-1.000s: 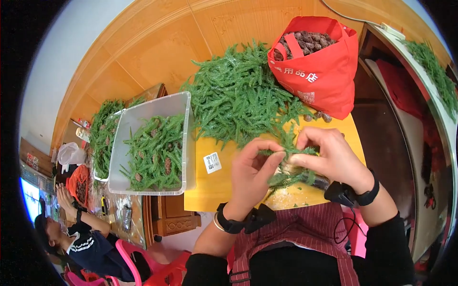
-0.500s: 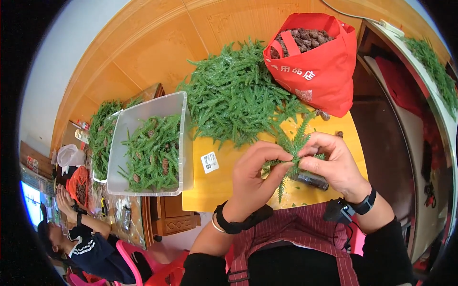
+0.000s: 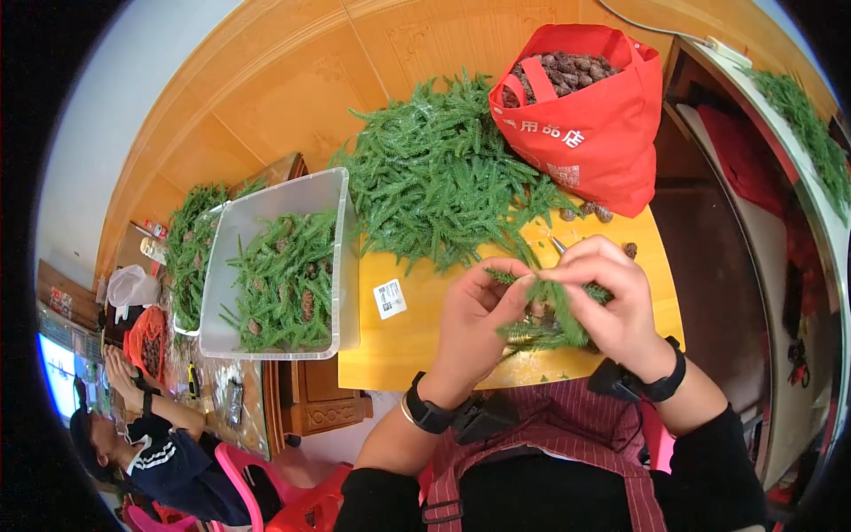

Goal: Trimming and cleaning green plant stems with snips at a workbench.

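A green artificial pine sprig (image 3: 560,312) is pinched between the fingers of both hands above the front of the yellow table (image 3: 390,355). My left hand (image 3: 479,310) grips it from the left, my right hand (image 3: 616,297) from the right. Below the hands lie more green needles and something partly hidden by the sprig. A pointed metal tool tip (image 3: 558,245) shows just behind my right hand; the rest of it is covered. Beyond the hands spreads a big heap of pine sprigs (image 3: 443,168).
A red bag (image 3: 585,151) of pine cones stands at the back right, with a few loose cones (image 3: 603,214) beside it. To the left is a clear plastic bin (image 3: 275,191) of sprigs with cones. Another person (image 3: 168,461) sits at the far left.
The sprig has turned: its needles stood up and spread before, and now hang down toward the table. Both hands have shifted slightly, uncovering the metal tip.
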`<state>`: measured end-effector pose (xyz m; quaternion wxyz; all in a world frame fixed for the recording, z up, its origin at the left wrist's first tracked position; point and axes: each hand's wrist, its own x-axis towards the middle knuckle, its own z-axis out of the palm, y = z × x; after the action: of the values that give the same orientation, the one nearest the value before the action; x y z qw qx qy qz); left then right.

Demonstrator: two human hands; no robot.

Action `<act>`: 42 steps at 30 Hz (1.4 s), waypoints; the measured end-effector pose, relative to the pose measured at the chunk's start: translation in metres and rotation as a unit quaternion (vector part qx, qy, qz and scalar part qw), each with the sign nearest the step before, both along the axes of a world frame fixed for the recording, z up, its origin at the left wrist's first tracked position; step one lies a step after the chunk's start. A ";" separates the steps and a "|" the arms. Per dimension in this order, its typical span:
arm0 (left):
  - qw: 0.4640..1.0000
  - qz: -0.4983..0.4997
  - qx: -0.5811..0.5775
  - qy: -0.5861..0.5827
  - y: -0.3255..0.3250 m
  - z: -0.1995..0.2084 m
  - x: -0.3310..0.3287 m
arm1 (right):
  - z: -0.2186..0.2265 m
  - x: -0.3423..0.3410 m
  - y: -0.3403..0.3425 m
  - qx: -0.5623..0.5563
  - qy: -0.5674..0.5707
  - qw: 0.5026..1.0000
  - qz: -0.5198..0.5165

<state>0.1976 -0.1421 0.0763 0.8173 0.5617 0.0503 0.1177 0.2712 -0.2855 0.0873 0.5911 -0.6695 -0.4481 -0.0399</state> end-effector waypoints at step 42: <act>0.997 0.008 0.075 -0.023 -0.001 0.003 0.003 | 0.006 0.024 -0.009 -0.091 0.042 0.995 0.012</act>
<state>0.2006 -0.1427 0.0798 0.7727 0.6184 0.0272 0.1405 0.2955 -0.2943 0.0929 0.5467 -0.7162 -0.4323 0.0362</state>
